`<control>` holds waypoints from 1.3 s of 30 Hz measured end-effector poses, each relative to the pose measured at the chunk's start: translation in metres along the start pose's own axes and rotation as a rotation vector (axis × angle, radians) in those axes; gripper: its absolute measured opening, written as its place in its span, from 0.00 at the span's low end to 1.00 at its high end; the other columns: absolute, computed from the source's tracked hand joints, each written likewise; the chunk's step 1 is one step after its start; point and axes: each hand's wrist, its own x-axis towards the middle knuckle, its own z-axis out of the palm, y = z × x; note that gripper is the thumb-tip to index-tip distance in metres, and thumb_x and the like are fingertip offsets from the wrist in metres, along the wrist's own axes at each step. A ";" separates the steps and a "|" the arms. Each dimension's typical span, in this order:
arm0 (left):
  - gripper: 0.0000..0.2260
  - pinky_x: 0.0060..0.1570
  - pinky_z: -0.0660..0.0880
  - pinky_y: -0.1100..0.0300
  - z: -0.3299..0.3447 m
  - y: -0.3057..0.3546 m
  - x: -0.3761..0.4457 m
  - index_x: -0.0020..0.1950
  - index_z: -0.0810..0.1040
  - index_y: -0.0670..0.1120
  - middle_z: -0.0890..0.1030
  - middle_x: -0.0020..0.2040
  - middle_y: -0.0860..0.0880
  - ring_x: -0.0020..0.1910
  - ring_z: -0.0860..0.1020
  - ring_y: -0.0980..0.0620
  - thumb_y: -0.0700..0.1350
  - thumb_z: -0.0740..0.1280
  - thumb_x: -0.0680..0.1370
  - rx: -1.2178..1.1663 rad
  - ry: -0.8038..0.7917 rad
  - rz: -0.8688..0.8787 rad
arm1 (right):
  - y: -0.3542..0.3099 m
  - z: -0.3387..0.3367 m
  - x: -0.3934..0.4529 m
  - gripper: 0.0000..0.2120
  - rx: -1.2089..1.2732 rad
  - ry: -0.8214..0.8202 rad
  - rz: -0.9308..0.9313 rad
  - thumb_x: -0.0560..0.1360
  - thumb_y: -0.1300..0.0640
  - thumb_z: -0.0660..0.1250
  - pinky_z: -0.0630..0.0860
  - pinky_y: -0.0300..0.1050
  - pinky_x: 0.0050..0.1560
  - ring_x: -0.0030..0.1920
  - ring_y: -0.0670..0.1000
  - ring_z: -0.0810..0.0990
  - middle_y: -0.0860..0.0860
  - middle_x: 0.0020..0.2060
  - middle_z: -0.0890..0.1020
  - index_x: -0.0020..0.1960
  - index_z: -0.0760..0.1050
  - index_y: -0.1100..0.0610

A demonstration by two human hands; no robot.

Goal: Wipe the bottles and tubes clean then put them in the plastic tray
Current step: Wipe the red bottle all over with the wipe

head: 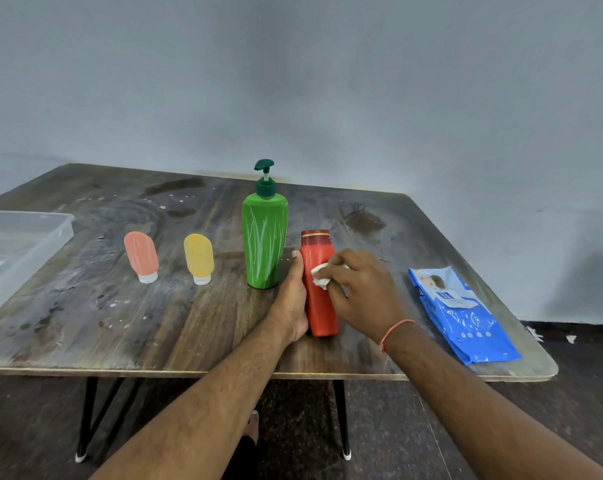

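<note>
We grip the red bottle (319,299) in our left hand (293,303) while our right hand (360,289), at its three o'clock, pinches a wipe (320,276) against it.

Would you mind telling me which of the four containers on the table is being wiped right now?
The red bottle: the left hand steadies it while the right hand presses a white wipe against it. The other three stand untouched.
</note>
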 end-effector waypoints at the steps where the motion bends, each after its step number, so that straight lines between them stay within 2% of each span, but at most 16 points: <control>1: 0.34 0.60 0.80 0.47 0.000 -0.001 0.001 0.60 0.85 0.45 0.86 0.59 0.39 0.57 0.86 0.43 0.71 0.53 0.82 0.015 -0.002 -0.003 | 0.003 -0.002 0.001 0.10 -0.006 0.003 0.011 0.75 0.61 0.74 0.74 0.44 0.47 0.46 0.52 0.78 0.48 0.48 0.82 0.53 0.88 0.50; 3: 0.33 0.65 0.79 0.45 -0.001 -0.002 0.002 0.63 0.84 0.46 0.85 0.61 0.39 0.60 0.85 0.43 0.70 0.52 0.83 0.024 0.010 0.005 | 0.007 -0.004 0.009 0.09 -0.024 0.013 0.057 0.76 0.61 0.74 0.77 0.47 0.46 0.46 0.51 0.78 0.48 0.46 0.82 0.53 0.87 0.50; 5: 0.32 0.67 0.77 0.44 -0.001 -0.002 0.002 0.63 0.84 0.47 0.86 0.61 0.40 0.60 0.85 0.44 0.69 0.53 0.83 0.013 0.016 0.018 | 0.006 -0.003 0.021 0.09 -0.019 0.041 0.092 0.76 0.62 0.73 0.76 0.45 0.45 0.45 0.51 0.78 0.49 0.45 0.82 0.53 0.87 0.52; 7: 0.30 0.64 0.79 0.45 -0.001 -0.002 0.001 0.62 0.85 0.48 0.86 0.60 0.40 0.57 0.86 0.45 0.69 0.54 0.84 0.008 0.017 0.026 | 0.000 0.000 0.031 0.10 -0.012 0.048 0.080 0.77 0.63 0.71 0.75 0.45 0.45 0.46 0.52 0.78 0.50 0.46 0.82 0.54 0.87 0.53; 9: 0.29 0.58 0.81 0.48 0.000 -0.001 0.001 0.63 0.84 0.48 0.86 0.59 0.41 0.56 0.86 0.46 0.68 0.55 0.84 0.016 0.021 0.031 | -0.008 0.002 0.035 0.11 -0.011 0.018 0.031 0.78 0.59 0.66 0.76 0.47 0.44 0.47 0.54 0.79 0.52 0.48 0.82 0.54 0.87 0.53; 11: 0.26 0.56 0.81 0.49 -0.001 -0.001 0.003 0.62 0.84 0.47 0.86 0.59 0.40 0.57 0.86 0.45 0.66 0.57 0.84 0.016 0.012 0.037 | -0.013 0.002 0.030 0.14 -0.021 -0.020 -0.048 0.78 0.56 0.63 0.76 0.49 0.41 0.46 0.57 0.78 0.53 0.48 0.81 0.51 0.88 0.53; 14: 0.29 0.60 0.80 0.46 -0.002 -0.001 0.002 0.63 0.83 0.46 0.86 0.60 0.39 0.59 0.85 0.43 0.68 0.55 0.84 0.029 -0.002 0.018 | -0.010 -0.005 0.017 0.10 -0.079 -0.074 -0.103 0.77 0.57 0.67 0.76 0.49 0.39 0.46 0.56 0.78 0.51 0.47 0.81 0.51 0.87 0.51; 18: 0.32 0.67 0.77 0.45 -0.002 -0.003 0.004 0.68 0.81 0.46 0.84 0.63 0.39 0.63 0.83 0.43 0.68 0.53 0.84 0.037 -0.002 0.011 | -0.001 -0.009 0.020 0.08 -0.113 -0.048 -0.023 0.76 0.61 0.72 0.79 0.50 0.43 0.47 0.56 0.78 0.51 0.47 0.81 0.52 0.87 0.52; 20: 0.30 0.66 0.78 0.45 -0.001 -0.003 0.004 0.67 0.82 0.47 0.85 0.63 0.40 0.63 0.83 0.43 0.68 0.54 0.84 0.027 0.001 0.018 | -0.002 -0.006 0.029 0.10 -0.105 -0.014 0.015 0.77 0.62 0.70 0.78 0.50 0.45 0.47 0.56 0.79 0.52 0.47 0.81 0.53 0.87 0.53; 22: 0.28 0.63 0.79 0.46 -0.001 -0.002 0.003 0.65 0.83 0.47 0.86 0.61 0.40 0.60 0.84 0.44 0.66 0.54 0.85 0.020 0.005 0.022 | -0.007 -0.001 0.037 0.12 -0.088 -0.016 0.021 0.78 0.58 0.65 0.79 0.51 0.45 0.48 0.57 0.79 0.52 0.48 0.81 0.54 0.87 0.53; 26: 0.20 0.57 0.80 0.49 -0.003 -0.002 0.006 0.59 0.86 0.47 0.85 0.59 0.40 0.57 0.85 0.45 0.58 0.59 0.86 -0.018 -0.016 0.038 | -0.017 0.003 0.038 0.15 -0.087 -0.108 -0.071 0.79 0.53 0.60 0.79 0.53 0.39 0.47 0.58 0.78 0.52 0.48 0.80 0.51 0.86 0.50; 30: 0.24 0.57 0.80 0.49 -0.004 -0.001 0.003 0.61 0.84 0.45 0.86 0.58 0.39 0.57 0.86 0.45 0.60 0.55 0.87 -0.033 -0.035 0.022 | -0.007 -0.007 0.028 0.13 -0.113 -0.182 -0.119 0.79 0.54 0.63 0.79 0.52 0.41 0.48 0.57 0.79 0.51 0.48 0.81 0.53 0.87 0.50; 34: 0.28 0.63 0.79 0.47 -0.003 -0.001 0.001 0.67 0.81 0.45 0.85 0.62 0.39 0.61 0.84 0.45 0.63 0.53 0.86 0.040 -0.016 0.019 | 0.001 -0.009 0.029 0.08 -0.147 -0.121 -0.070 0.77 0.60 0.70 0.80 0.53 0.42 0.47 0.57 0.79 0.52 0.48 0.82 0.52 0.87 0.52; 37: 0.26 0.62 0.79 0.47 0.000 0.000 0.000 0.66 0.83 0.45 0.85 0.61 0.40 0.60 0.84 0.44 0.63 0.56 0.86 0.037 -0.007 0.029 | -0.006 -0.003 0.035 0.14 -0.118 -0.087 -0.028 0.79 0.56 0.63 0.80 0.52 0.43 0.47 0.57 0.79 0.52 0.49 0.81 0.56 0.86 0.53; 39: 0.22 0.60 0.79 0.47 -0.001 -0.001 0.001 0.60 0.85 0.46 0.85 0.59 0.39 0.59 0.84 0.44 0.59 0.58 0.86 0.021 -0.011 0.045 | -0.012 0.001 0.034 0.17 -0.105 -0.111 -0.055 0.80 0.54 0.59 0.78 0.51 0.41 0.47 0.57 0.78 0.51 0.50 0.80 0.57 0.86 0.52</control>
